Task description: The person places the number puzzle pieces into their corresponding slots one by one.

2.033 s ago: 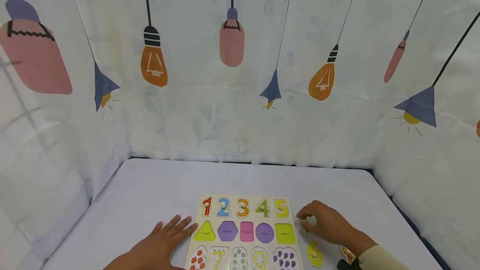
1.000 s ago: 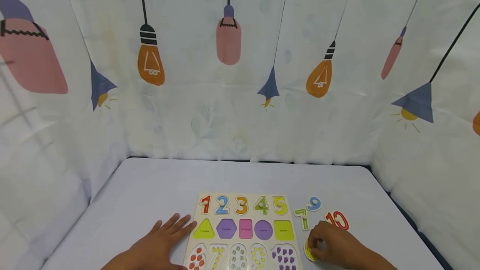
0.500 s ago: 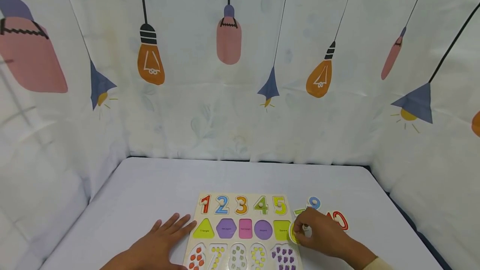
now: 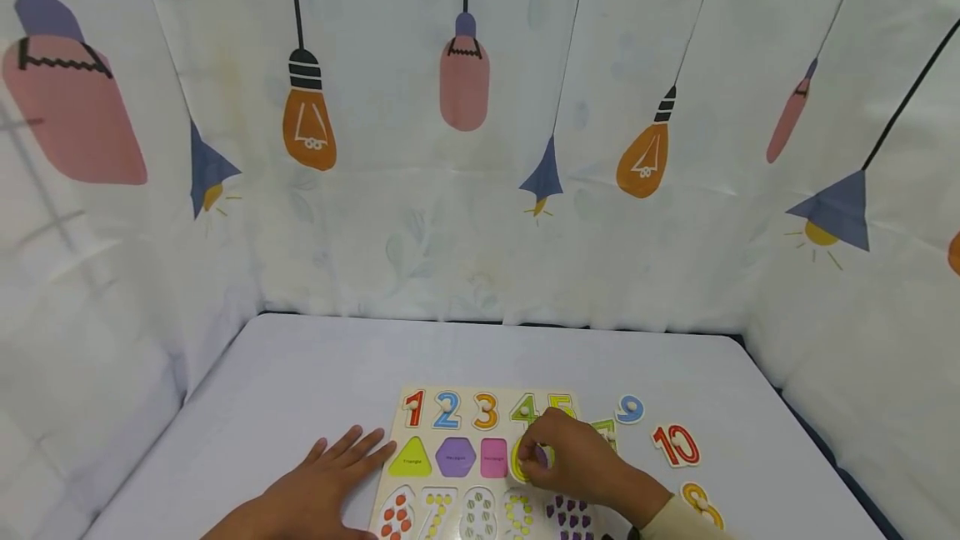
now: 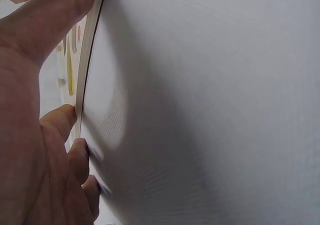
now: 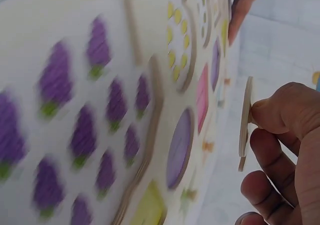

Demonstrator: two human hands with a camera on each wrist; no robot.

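Note:
A wooden number puzzle board (image 4: 382, 486) lies on the white table, with pieces 1 to 5 seated along its top row. My right hand (image 4: 581, 461) pinches the yellow number 6 puzzle piece (image 4: 516, 463) above the board, over the purple round. In the right wrist view, thumb and fingers hold the piece (image 6: 245, 117) on edge, apart from the board. My left hand (image 4: 318, 482) rests with spread fingers at the board's left edge. The left wrist view shows its fingertips (image 5: 80, 150) touching that edge. Beneath the shape row are recesses with printed fruit, including strawberries (image 4: 397, 513).
Right of the board lie the loose blue 9 (image 4: 629, 409), the red 10 (image 4: 677, 446) and the orange 8 (image 4: 701, 502). A green 7 (image 4: 606, 432) is partly behind my right hand. A lamp-print curtain (image 4: 405, 232) surrounds the table.
My right hand reached down to the yellow 6 lying right of the board, picked it up and carried it left over the board. My left hand stayed at the board's edge.

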